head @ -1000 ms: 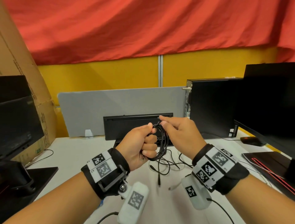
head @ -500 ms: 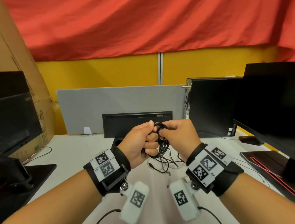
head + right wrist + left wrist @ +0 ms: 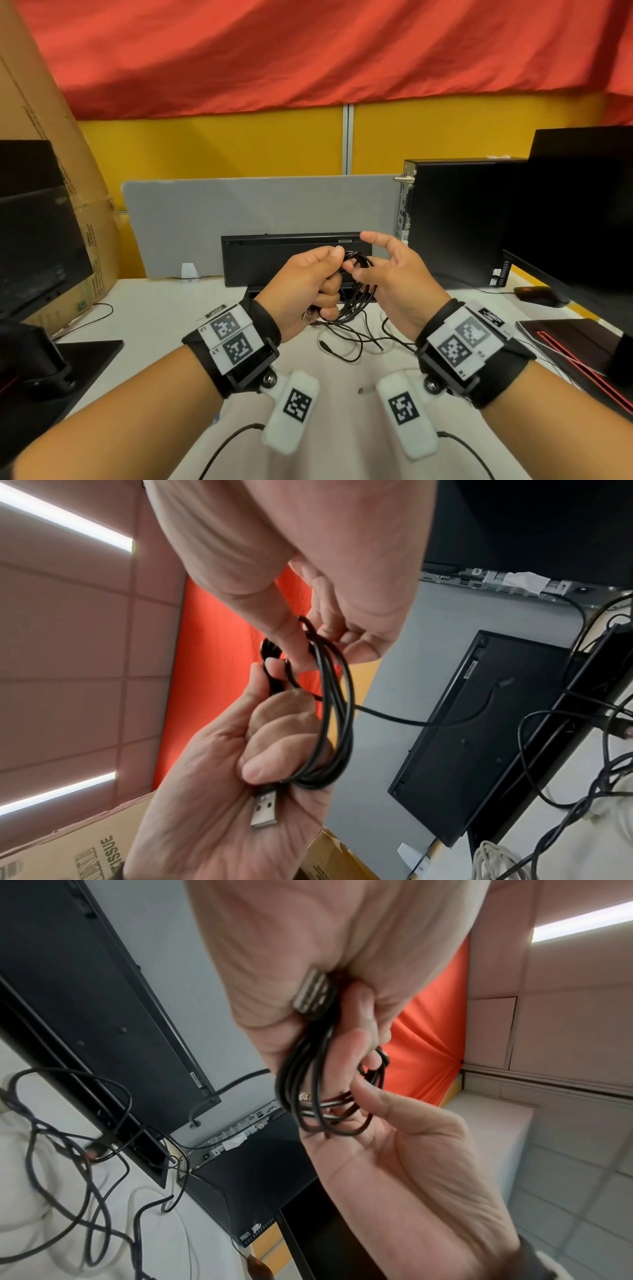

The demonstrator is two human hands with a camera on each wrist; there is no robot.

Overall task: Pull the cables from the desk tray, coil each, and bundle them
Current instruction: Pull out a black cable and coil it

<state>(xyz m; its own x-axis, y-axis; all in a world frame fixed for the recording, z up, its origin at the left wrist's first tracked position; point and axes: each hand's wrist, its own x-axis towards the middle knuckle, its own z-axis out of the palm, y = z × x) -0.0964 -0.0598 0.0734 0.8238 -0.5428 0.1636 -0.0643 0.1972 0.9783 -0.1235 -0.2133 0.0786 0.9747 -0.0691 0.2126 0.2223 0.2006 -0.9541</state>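
Observation:
My left hand [image 3: 305,284] grips a coil of black cable [image 3: 359,287] in its fist above the desk. The coil's USB plug [image 3: 263,810] sticks out below the left palm. From the right, my right hand [image 3: 394,277] meets the coil; its thumb [image 3: 291,645] and curled fingers pinch the upper strands, while the index finger points up and away. One strand runs from the coil down toward the tangle of loose cables [image 3: 356,339] on the white desk. Behind the hands, the black desk tray [image 3: 150,1161] holds more cable.
A black keyboard [image 3: 274,257] stands on edge against a grey divider [image 3: 239,212]. A computer tower [image 3: 455,219] and monitor [image 3: 582,212] are at the right, another monitor [image 3: 34,222] and a cardboard box [image 3: 51,137] at the left. A mouse [image 3: 537,296] lies at the right.
My right hand has loosened from a full pinch on the coil's top; its index finger now sticks out. The left hand keeps its grip in the same place.

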